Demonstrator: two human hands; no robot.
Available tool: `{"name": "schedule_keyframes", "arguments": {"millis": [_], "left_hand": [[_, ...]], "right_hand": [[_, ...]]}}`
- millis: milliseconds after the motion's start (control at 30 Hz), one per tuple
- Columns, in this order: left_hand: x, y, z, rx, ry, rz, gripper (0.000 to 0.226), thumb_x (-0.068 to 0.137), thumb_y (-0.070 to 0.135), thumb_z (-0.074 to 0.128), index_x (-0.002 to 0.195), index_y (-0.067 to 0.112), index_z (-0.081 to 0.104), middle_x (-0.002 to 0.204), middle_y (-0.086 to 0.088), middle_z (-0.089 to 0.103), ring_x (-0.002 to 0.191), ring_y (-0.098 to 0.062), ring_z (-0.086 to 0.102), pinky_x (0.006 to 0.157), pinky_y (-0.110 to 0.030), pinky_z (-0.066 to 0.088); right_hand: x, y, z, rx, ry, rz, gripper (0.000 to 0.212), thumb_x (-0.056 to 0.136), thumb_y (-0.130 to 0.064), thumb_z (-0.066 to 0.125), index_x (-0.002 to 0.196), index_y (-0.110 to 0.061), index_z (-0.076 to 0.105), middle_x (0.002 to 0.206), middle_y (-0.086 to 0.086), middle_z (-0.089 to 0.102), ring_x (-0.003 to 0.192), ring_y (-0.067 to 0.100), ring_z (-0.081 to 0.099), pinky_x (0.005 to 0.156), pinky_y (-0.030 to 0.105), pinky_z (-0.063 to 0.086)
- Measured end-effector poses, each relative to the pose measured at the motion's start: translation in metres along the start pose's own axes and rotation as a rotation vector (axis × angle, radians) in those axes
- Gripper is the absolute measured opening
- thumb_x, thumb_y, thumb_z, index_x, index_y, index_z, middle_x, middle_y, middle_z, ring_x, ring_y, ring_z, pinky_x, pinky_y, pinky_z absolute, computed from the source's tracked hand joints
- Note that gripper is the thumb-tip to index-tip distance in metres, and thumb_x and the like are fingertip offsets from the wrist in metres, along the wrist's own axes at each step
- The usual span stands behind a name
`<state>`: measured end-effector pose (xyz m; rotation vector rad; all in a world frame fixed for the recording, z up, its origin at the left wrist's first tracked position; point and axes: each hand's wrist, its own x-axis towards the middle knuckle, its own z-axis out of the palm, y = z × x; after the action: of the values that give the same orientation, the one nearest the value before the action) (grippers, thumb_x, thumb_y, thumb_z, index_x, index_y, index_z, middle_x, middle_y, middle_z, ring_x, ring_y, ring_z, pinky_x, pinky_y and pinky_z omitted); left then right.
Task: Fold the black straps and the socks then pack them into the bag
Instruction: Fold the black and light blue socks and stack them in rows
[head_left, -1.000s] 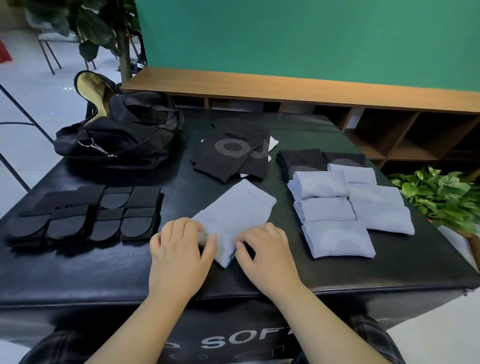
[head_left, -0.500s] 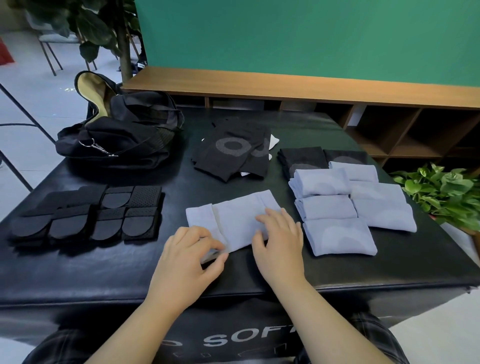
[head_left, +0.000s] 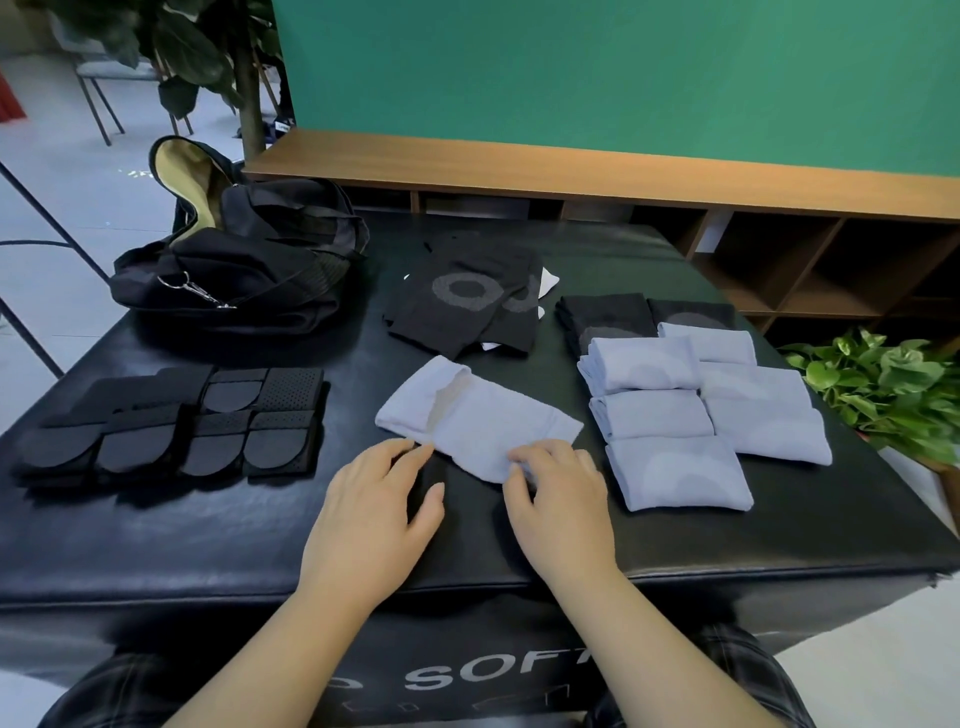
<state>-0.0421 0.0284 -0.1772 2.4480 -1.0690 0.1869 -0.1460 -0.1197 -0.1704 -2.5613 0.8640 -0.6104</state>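
Both forearms are bare to the frame's edge, with no sleeves, rings or watch visible on the left hand (head_left: 371, 512) or the right hand (head_left: 563, 512). Dark plaid trousers (head_left: 748, 675) cover the legs below.

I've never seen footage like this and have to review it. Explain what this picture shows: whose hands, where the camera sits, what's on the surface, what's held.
No machine here: a person works bare-handed, filmed by a wide-angle camera worn on their head, looking forward and down. The left hand lies open, fingertips at the edge of a light blue sock; the right hand pinches that sock's near corner. On the black padded table lie folded black straps, unfolded black socks, folded blue socks with folded black ones behind, and an open black bag, not yet packed as far as shows.
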Motion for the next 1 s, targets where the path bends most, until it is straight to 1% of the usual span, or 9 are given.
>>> {"name": "schedule_keyframes", "arguments": {"millis": [100,233,333,433,533,667,800,900,1000], "left_hand": [[0.002,0.0,0.0,0.039,-0.05,-0.022,0.067,0.085,0.057,0.022,0.137,0.024,0.047,0.14,0.008,0.045,0.131,-0.012,0.039,0.108,-0.034,0.029],[0.001,0.001,-0.002,0.033,-0.032,-0.032,0.063,0.085,0.057,0.027,0.132,0.024,0.052,0.136,0.007,0.049,0.127,-0.014,0.043,0.107,-0.037,0.031],[-0.001,0.001,-0.004,-0.005,0.016,0.021,0.046,0.084,0.052,0.037,0.115,0.028,0.061,0.115,0.01,0.054,0.108,-0.014,0.05,0.094,-0.032,0.036],[-0.003,0.0,-0.004,-0.042,0.016,0.12,0.038,0.085,0.049,0.04,0.109,0.03,0.063,0.105,0.015,0.055,0.097,-0.01,0.054,0.093,-0.026,0.032],[-0.001,0.001,-0.005,-0.029,-0.051,0.115,0.052,0.085,0.056,0.03,0.12,0.03,0.058,0.12,0.017,0.055,0.118,-0.003,0.045,0.108,-0.026,0.02],[0.002,0.003,-0.007,0.018,-0.128,0.021,0.078,0.08,0.067,0.008,0.142,0.03,0.038,0.147,0.018,0.034,0.141,-0.002,0.017,0.115,-0.029,0.007],[0.003,0.005,-0.009,0.031,-0.168,-0.009,0.092,0.072,0.075,0.004,0.149,0.028,0.02,0.156,0.017,0.01,0.143,0.0,-0.002,0.116,-0.028,-0.003],[0.003,0.003,-0.01,0.028,-0.201,0.056,0.105,0.066,0.088,0.003,0.15,0.027,0.015,0.151,0.024,-0.003,0.138,0.007,-0.012,0.115,-0.025,-0.008],[0.002,0.0,-0.008,0.046,-0.216,0.108,0.111,0.062,0.091,-0.007,0.151,0.028,0.013,0.152,0.025,-0.003,0.138,0.008,-0.016,0.114,-0.023,-0.011]], "right_hand": [[-0.005,-0.002,-0.003,0.116,-0.019,-0.128,0.032,0.089,-0.033,0.041,0.102,-0.024,0.069,0.097,-0.013,0.067,0.094,0.009,0.05,0.084,0.023,0.04],[-0.01,-0.002,-0.004,0.177,0.058,-0.225,0.033,0.084,-0.034,0.04,0.094,-0.025,0.07,0.087,-0.018,0.066,0.087,0.004,0.048,0.08,0.016,0.033],[-0.007,-0.001,-0.003,0.139,0.135,-0.125,0.035,0.083,-0.032,0.038,0.1,-0.025,0.069,0.113,-0.013,0.062,0.112,0.007,0.043,0.093,0.02,0.024],[-0.003,0.0,-0.002,0.065,0.002,0.024,0.033,0.092,-0.028,0.042,0.119,-0.027,0.061,0.141,-0.01,0.043,0.135,0.01,0.027,0.109,0.026,0.015],[-0.001,0.002,-0.005,0.046,-0.037,0.037,0.031,0.094,-0.026,0.045,0.121,-0.025,0.059,0.135,-0.012,0.047,0.125,0.009,0.036,0.103,0.024,0.023],[-0.006,0.001,-0.007,0.154,-0.021,-0.011,0.024,0.093,-0.019,0.047,0.109,-0.019,0.065,0.108,-0.013,0.059,0.101,0.006,0.044,0.09,0.018,0.035],[-0.012,0.005,-0.011,0.228,-0.117,-0.124,0.038,0.081,-0.013,0.035,0.103,-0.014,0.066,0.093,-0.016,0.054,0.091,0.002,0.044,0.08,0.002,0.031],[-0.012,0.01,-0.013,0.237,-0.186,-0.188,0.048,0.073,-0.009,0.031,0.107,-0.015,0.065,0.1,-0.018,0.052,0.096,-0.001,0.04,0.086,0.002,0.029],[-0.012,0.015,-0.014,0.24,-0.193,-0.241,0.047,0.074,-0.006,0.035,0.108,-0.019,0.065,0.108,-0.024,0.051,0.109,-0.001,0.039,0.095,0.009,0.029]]}}
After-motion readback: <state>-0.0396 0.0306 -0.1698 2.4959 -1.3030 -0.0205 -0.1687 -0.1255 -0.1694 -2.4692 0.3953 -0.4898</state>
